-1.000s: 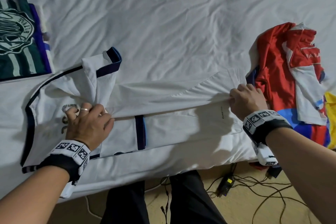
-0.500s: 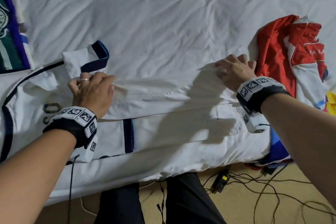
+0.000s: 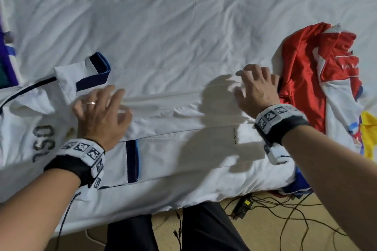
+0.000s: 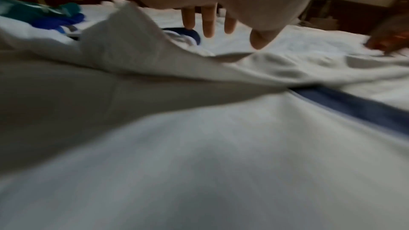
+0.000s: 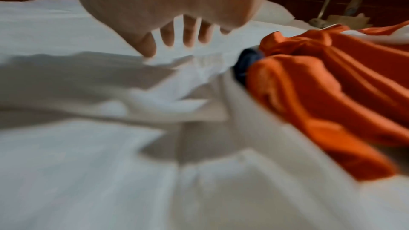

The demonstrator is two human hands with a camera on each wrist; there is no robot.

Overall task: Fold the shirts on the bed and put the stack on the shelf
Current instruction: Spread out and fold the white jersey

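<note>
White shirt: the white shirt lies across the near edge of the bed, both long sides folded in, navy sleeve cuffs showing.
Fabric: thin, smooth jersey cloth with soft creases; dark printed numerals sit near the left end.
Left hand: the left hand hovers over the collar end, grip open, fingers spread, holding nothing.
Right hand: the right hand is above the hem end, grip open too, fingers splayed; contact with the cloth is unclear.
Progress: this shirt looks partway folded, a long strip that likely needs folding end to end.
Left to do: the red shirt lies crumpled at the right with other coloured garments, unfolded.
Stack: a green and purple shirt at the left edge looks folded.
Shelf: not in view, so placing remains.
Bed sheet: white, wrinkled cotton.
</note>
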